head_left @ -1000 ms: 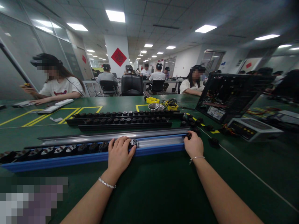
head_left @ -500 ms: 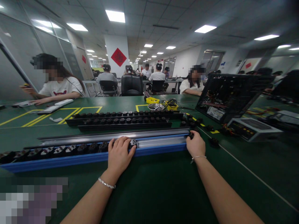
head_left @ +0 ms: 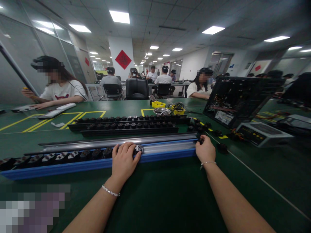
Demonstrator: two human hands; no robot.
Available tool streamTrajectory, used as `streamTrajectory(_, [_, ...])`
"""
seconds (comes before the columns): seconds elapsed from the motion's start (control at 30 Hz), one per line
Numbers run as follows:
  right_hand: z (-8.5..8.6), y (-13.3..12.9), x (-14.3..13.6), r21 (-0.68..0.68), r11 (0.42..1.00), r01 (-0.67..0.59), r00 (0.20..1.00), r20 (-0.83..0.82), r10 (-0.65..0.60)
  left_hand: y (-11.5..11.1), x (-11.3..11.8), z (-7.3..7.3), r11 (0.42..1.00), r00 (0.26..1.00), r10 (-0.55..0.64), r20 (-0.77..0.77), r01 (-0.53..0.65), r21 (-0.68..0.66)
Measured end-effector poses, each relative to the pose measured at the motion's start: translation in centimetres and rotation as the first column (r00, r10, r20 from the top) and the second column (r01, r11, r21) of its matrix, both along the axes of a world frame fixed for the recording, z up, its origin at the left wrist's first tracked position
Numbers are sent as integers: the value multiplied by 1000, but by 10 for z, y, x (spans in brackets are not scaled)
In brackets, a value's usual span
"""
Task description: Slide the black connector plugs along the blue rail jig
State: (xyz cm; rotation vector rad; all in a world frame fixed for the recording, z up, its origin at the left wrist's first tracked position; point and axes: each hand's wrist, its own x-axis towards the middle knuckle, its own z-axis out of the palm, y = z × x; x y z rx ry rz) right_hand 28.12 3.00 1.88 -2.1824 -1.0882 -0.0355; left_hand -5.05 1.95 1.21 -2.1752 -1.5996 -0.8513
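A person's two bare hands work at a long blue channel (head_left: 167,156) lying lengthwise on a green table (head_left: 157,197). Its left part holds a row of black and white socket modules (head_left: 73,155), prongs upward; its right part shows bare, shiny lining.

The left hand (head_left: 124,157) lies palm down across the channel's middle, fingers close together and bent over the row, thumb a little apart. A white-topped socket module (head_left: 138,148) shows beside the thumb; whether the fingers grip it, I cannot tell. The right hand (head_left: 205,149) is at the channel's right end, fingers and thumb drawn narrow around a small black part (head_left: 201,140), mostly hidden.

Just behind the channel lies a black rail with a silvery inside (head_left: 104,141); farther behind it are two black strips filled with modules (head_left: 131,130). Loose black modules (head_left: 222,148) lie to the channel's right, with a power supply unit (head_left: 264,134) and an open computer case (head_left: 243,100) beyond them. Behind the channel, across the table, sits a metal bowl (head_left: 162,111).
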Motion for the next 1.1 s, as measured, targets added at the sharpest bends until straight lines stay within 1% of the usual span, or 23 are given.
streamTrajectory(0.33, [-2,2,2,24,1000,-10,1000,-12,10,1,0,-2,1000,1000,5,4,-6,7])
streamTrajectory(0.5, [-2,2,2,19,1000,-21,999,39,20,0,0,-1,1000,1000,3,2,-3,-1])
streamTrajectory(0.7, [-4,3,8,40,999,-26,997,72,23,0,0,-1,1000,1000,-1,19,1,-1])
streamTrajectory(1.1, [-6,5,25,61,998,18,999,35,-20,1,-1,-2,1000,1000,-9,19,8,15])
